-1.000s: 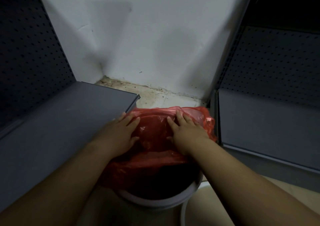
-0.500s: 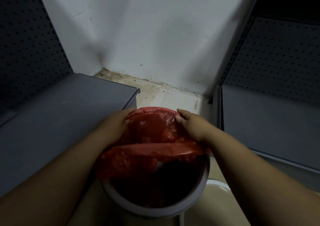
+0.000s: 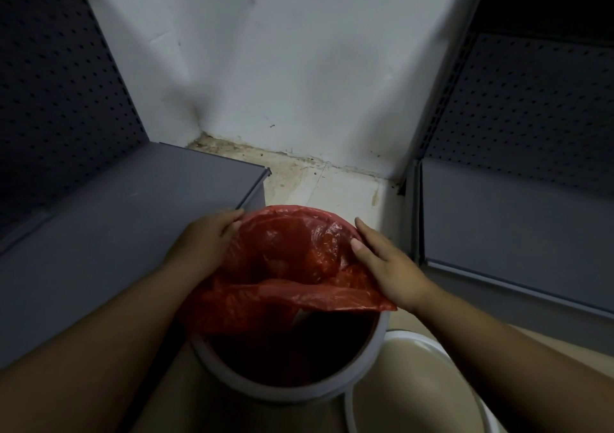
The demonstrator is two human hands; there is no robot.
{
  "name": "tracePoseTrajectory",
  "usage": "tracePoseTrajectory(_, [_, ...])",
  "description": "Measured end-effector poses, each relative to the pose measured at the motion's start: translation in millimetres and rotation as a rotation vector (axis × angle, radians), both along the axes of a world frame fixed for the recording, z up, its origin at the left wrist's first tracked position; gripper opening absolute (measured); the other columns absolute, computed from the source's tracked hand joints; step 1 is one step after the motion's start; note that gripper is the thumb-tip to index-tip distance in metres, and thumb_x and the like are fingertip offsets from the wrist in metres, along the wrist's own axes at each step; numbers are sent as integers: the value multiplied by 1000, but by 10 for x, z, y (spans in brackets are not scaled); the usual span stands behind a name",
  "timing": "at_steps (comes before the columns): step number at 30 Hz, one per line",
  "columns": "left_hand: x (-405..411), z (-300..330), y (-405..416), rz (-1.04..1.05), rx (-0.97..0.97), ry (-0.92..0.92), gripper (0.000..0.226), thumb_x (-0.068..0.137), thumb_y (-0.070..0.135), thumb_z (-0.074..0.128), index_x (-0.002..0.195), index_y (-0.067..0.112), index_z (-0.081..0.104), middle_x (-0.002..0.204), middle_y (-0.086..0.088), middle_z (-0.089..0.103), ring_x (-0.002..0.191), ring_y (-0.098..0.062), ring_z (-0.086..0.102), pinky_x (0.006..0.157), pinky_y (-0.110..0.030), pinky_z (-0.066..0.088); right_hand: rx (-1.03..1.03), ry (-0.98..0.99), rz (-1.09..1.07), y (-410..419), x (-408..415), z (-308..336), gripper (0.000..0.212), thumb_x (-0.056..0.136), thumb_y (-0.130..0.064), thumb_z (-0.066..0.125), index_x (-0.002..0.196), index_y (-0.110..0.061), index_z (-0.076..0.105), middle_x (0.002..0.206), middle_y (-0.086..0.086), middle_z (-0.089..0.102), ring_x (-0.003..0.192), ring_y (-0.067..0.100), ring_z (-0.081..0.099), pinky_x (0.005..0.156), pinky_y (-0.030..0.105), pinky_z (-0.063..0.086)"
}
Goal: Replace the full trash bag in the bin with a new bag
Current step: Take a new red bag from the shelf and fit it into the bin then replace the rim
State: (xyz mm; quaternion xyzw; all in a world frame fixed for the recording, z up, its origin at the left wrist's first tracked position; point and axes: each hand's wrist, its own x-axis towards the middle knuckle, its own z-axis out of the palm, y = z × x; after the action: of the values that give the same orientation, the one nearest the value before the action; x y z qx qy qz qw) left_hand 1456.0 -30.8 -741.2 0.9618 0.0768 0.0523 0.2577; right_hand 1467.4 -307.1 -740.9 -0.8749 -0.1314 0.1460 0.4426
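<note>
A round white bin (image 3: 292,391) stands on the floor between two shelf units. A thin red plastic bag (image 3: 289,263) is draped over the bin's far rim, and its near edge hangs loose across the opening. My left hand (image 3: 204,245) grips the bag at the bin's far left rim. On the far right rim, my right hand (image 3: 387,264) presses on the bag with the thumb inside the fold. The near part of the bin's inside is dark and shows no bag.
Grey shelves (image 3: 133,220) with perforated back panels flank the bin on the left and on the right (image 3: 511,233). A white wall (image 3: 282,67) and dirty floor tiles lie behind. A second pale round container (image 3: 408,389) sits at the lower right, touching the bin.
Both hands have moved apart from the middle of the bag to the bin's far left and right rim. The bag has spread wider over the far rim.
</note>
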Motion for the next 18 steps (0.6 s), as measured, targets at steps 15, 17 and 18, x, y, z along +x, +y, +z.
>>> tracePoseTrajectory(15, [-923, 226, -150, -726, 432, 287, 91, 65, 69, -10, 133, 39, 43, 145, 27, 23, 132, 8, -5, 110, -25, -16, -484, -558, 723, -125, -336, 61, 77, 86, -61, 5, 127, -24, 59, 137, -11, 55, 143, 9, 23, 116, 33, -5])
tracePoseTrajectory(17, [-1026, 195, -142, -758, 415, 235, 86, 73, 67, -7, 130, 35, 49, 143, 20, 39, 134, 5, 10, 117, -32, -5, -472, -564, 743, -151, -389, 54, 77, 88, -61, 4, 122, -24, 63, 132, -11, 60, 141, 9, 29, 116, 33, -4])
tracePoseTrajectory(18, [-1060, 172, -130, -781, 400, 158, 84, 79, 67, -5, 127, 32, 53, 139, 16, 49, 135, 0, 23, 119, -40, 4, -467, -574, 749, -167, -409, 45, 77, 89, -60, 5, 119, -24, 65, 129, -11, 62, 139, 9, 33, 116, 33, -2])
